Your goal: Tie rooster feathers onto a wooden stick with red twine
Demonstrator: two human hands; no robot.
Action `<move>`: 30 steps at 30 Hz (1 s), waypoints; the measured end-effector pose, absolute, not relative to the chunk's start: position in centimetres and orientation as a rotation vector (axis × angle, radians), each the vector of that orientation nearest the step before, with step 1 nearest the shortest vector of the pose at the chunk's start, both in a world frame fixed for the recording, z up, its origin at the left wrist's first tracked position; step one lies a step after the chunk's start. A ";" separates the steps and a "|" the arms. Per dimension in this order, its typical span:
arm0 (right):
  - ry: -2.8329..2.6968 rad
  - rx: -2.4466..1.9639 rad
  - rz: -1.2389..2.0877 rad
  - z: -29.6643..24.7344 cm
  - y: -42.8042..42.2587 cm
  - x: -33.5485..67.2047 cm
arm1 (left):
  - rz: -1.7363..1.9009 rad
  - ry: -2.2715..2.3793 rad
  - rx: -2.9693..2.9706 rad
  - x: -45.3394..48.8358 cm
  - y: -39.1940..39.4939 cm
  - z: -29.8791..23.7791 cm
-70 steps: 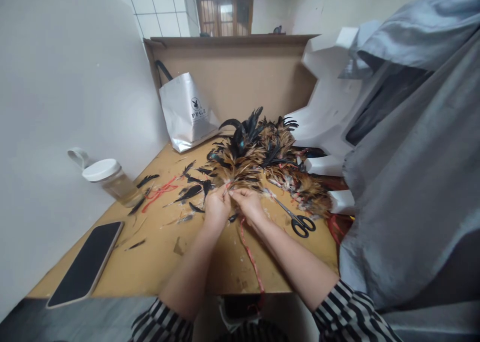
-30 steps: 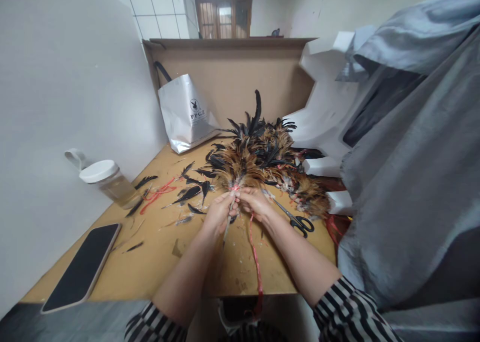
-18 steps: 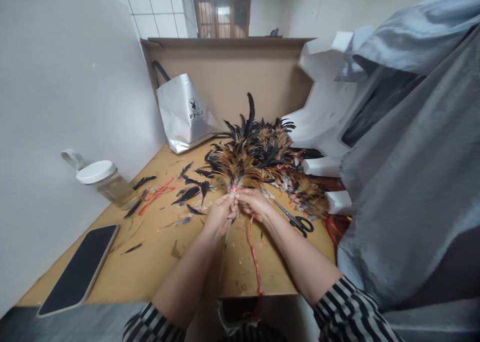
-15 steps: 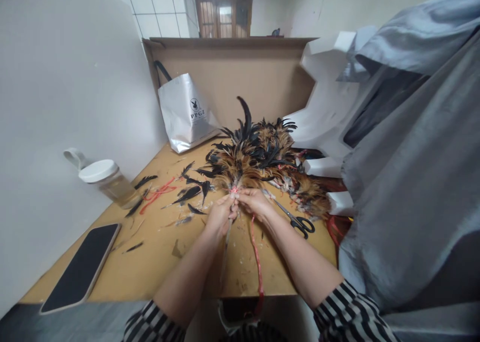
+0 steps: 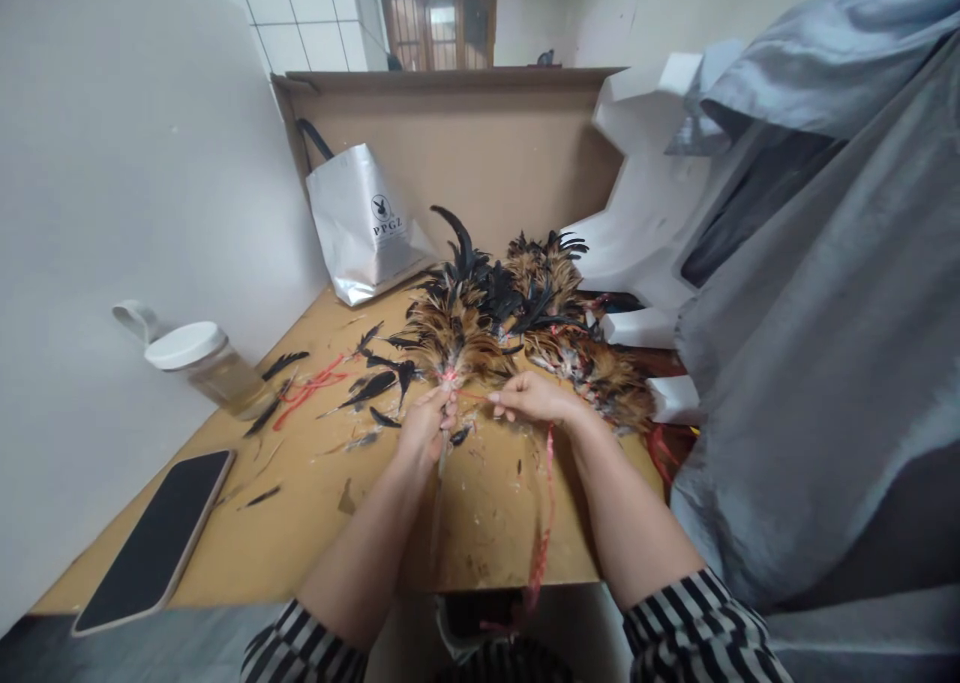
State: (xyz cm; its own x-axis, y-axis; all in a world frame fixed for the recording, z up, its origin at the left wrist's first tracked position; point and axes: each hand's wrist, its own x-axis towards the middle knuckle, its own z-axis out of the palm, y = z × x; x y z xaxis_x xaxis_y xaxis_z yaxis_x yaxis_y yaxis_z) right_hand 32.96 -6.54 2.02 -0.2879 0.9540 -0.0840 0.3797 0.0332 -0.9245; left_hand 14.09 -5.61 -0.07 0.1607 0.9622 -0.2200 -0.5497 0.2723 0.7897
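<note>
My left hand (image 5: 424,428) is closed round the stem of a bunch of brown and black feathers (image 5: 459,323), just below where a red string (image 5: 541,523) binds it. To the right, my right hand (image 5: 534,398) pinches that string and holds it taut a short way from the bunch. The rest of the string hangs over the front edge of the wooden table (image 5: 480,508). A larger heap of bound feathers (image 5: 585,358) lies behind my right hand.
Loose black feathers (image 5: 371,388) and red string scraps (image 5: 311,388) lie left of my hands. A lidded jar (image 5: 202,368) and a phone (image 5: 154,543) sit at the left. A silver bag (image 5: 364,223) leans on a cardboard wall. White foam pieces (image 5: 645,243) and grey cloth (image 5: 825,313) stand right.
My right hand has moved right, away from my left, drawing the red string taut. The bunch has tipped left. The scissors by my right wrist are now hidden.
</note>
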 end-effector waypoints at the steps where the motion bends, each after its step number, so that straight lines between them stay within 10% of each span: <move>1: -1.706 -1.388 1.171 2.0 -6.4 33.9 | 1.182 0.818 0.624 14.1 -5.6 0.0; 8: -1.570 -1.836 0.420 0.5 -4.8 37.4 | 1.163 0.815 0.599 14.4 -6.0 0.4; 30: -1.723 -2.217 0.272 0.0 -4.9 35.1 | 1.219 0.817 0.665 14.4 -6.0 0.3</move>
